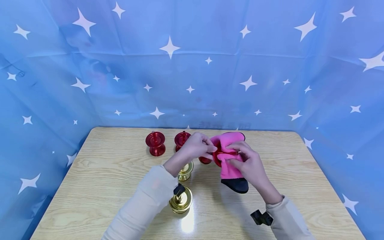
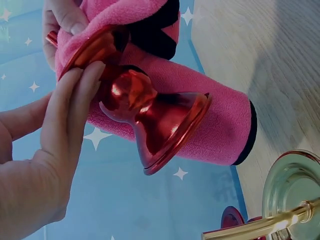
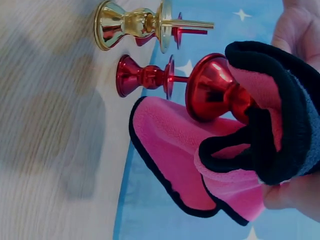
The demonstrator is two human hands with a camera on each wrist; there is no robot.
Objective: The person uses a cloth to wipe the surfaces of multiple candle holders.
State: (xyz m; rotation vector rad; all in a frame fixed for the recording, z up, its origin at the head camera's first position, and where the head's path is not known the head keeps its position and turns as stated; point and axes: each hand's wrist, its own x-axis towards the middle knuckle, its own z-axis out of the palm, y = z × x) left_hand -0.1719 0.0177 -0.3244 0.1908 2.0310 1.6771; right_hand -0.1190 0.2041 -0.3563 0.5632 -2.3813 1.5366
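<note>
A shiny red candle holder (image 2: 162, 130) is held up off the table, tipped onto its side. My left hand (image 1: 196, 145) grips it by the dish, with two fingers lying along the rim in the left wrist view. Around the spike side of the dish, my right hand (image 1: 251, 165) pinches a pink cloth (image 1: 229, 170) with black edging. The cloth drapes behind the holder and hangs in folds below the hand. The holder's flared base (image 3: 205, 92) sticks out of the cloth in the right wrist view.
On the wooden table (image 1: 99, 186) stand more red candle holders (image 1: 156, 146), one partly hidden behind my left hand. Two gold candle holders (image 1: 184, 203) stand nearer, partly under my left forearm. A blue starred curtain (image 1: 192, 76) hangs behind the table and at both sides.
</note>
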